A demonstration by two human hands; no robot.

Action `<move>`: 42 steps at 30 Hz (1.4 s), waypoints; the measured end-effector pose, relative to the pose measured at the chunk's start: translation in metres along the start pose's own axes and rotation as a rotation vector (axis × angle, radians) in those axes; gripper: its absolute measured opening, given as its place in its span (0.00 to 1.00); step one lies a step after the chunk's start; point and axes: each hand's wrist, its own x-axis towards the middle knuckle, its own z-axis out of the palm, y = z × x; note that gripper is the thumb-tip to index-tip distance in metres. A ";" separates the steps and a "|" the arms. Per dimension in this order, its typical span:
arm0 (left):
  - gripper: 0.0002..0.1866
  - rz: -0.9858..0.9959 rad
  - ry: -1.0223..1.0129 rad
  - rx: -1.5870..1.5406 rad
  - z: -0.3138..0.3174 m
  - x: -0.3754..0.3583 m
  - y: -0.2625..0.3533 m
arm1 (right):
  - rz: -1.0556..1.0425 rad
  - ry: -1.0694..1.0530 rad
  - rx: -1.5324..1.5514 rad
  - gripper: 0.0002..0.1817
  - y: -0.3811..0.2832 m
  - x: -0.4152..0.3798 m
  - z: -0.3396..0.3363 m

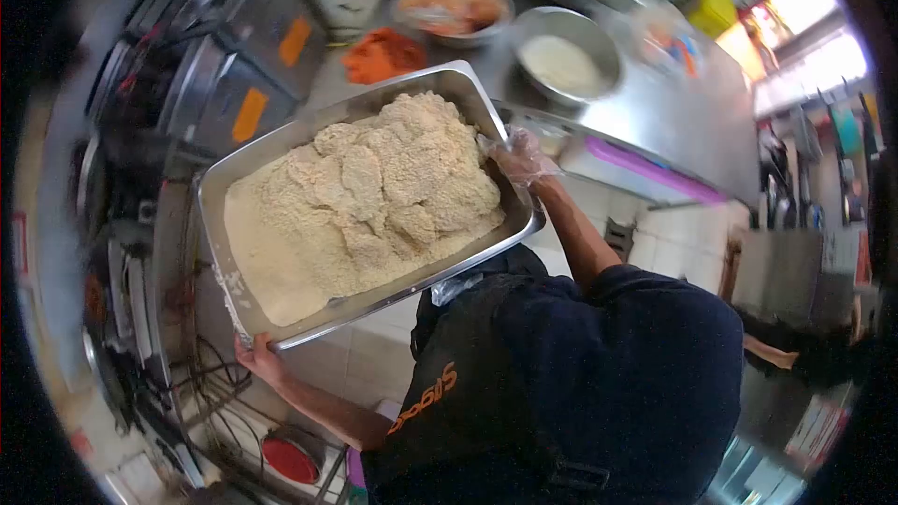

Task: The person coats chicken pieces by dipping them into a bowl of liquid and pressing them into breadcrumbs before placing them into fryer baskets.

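Note:
A deep metal tray (pixel 213 224) is held tilted in front of my body, with a pale crumb-like powder (pixel 281 262) and a heap of coated lumpy pieces (pixel 402 168) in it. My left hand (pixel 260 358), bare, grips the tray's lower left corner. At the opposite right end, my right hand (pixel 522 157), in a clear plastic glove, is closed on the rim. Some of its fingers are hidden by the tray.
Beyond the tray, a steel counter (pixel 683 122) bears a metal bowl of white stuff (pixel 566 61), a bowl of pinkish pieces (pixel 454 9) and an orange cloth (pixel 383 54). Metal containers (pixel 238 84) stand left. A person's forearm (pixel 772 353) shows at right. Cables lie lower left.

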 end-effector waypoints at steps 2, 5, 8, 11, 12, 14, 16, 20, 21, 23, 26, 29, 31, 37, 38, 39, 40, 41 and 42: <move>0.24 0.012 0.076 0.043 0.017 -0.132 0.055 | 0.111 -0.073 -0.265 0.11 -0.073 -0.052 -0.063; 0.19 -0.003 0.261 0.116 0.004 -0.135 0.034 | -0.059 -0.046 -0.895 0.12 -0.074 -0.034 -0.059; 0.16 -0.018 0.168 0.158 0.021 -0.169 0.074 | 0.218 -0.124 -0.842 0.12 -0.112 -0.036 -0.048; 0.14 -0.110 0.128 0.101 0.010 -0.180 0.070 | 0.052 -0.162 -0.937 0.13 -0.125 -0.038 -0.061; 0.14 -0.116 0.128 0.085 0.014 -0.184 0.074 | 0.153 -0.201 -0.825 0.13 -0.135 -0.044 -0.064; 0.14 -0.114 0.134 -0.015 0.024 -0.185 0.081 | 0.107 -0.109 -0.874 0.13 -0.168 -0.069 -0.048; 0.15 -0.041 0.160 -0.005 0.018 -0.178 0.043 | -0.010 -0.020 -0.867 0.13 -0.132 -0.073 -0.072; 0.19 -0.087 0.038 -0.004 0.004 -0.161 0.039 | 0.206 -0.115 -0.546 0.17 -0.036 -0.041 -0.154; 0.19 -0.094 0.033 0.017 0.006 -0.151 0.032 | 0.192 -0.139 -0.554 0.17 -0.045 -0.049 -0.142; 0.17 -0.053 0.031 0.033 0.012 -0.132 0.013 | -0.311 0.070 -1.267 0.19 -0.081 -0.102 -0.110; 0.14 -0.014 -0.066 -0.018 0.020 -0.128 0.032 | -0.037 0.279 -1.169 0.20 -0.097 -0.112 -0.085; 0.13 0.017 -0.220 -0.048 0.016 -0.116 0.023 | -0.141 0.293 -1.112 0.18 -0.077 -0.117 -0.094; 0.13 0.057 -0.247 -0.029 0.017 -0.122 0.011 | -0.430 0.136 -0.931 0.14 -0.050 -0.087 -0.138; 0.11 0.167 -0.317 -0.088 -0.006 -0.159 -0.005 | -1.368 -0.054 -2.232 0.07 -0.019 -0.021 -0.202; 0.11 0.180 -0.325 -0.082 -0.007 -0.165 0.002 | -1.526 -0.058 -2.034 0.05 -0.061 -0.058 -0.157; 0.11 0.143 -0.335 -0.099 -0.011 -0.177 0.011 | -1.534 -0.033 -2.023 0.05 -0.053 -0.057 -0.166; 0.11 0.107 -0.342 -0.120 -0.015 -0.189 0.016 | -1.387 -0.046 -2.007 0.06 -0.059 -0.039 -0.159; 0.11 0.129 -0.343 -0.118 -0.019 -0.194 0.017 | -1.239 -0.057 -1.983 0.07 -0.068 -0.014 -0.145; 0.10 0.146 -0.354 -0.114 -0.024 -0.200 0.015 | -1.087 -0.074 -1.950 0.09 -0.071 0.004 -0.132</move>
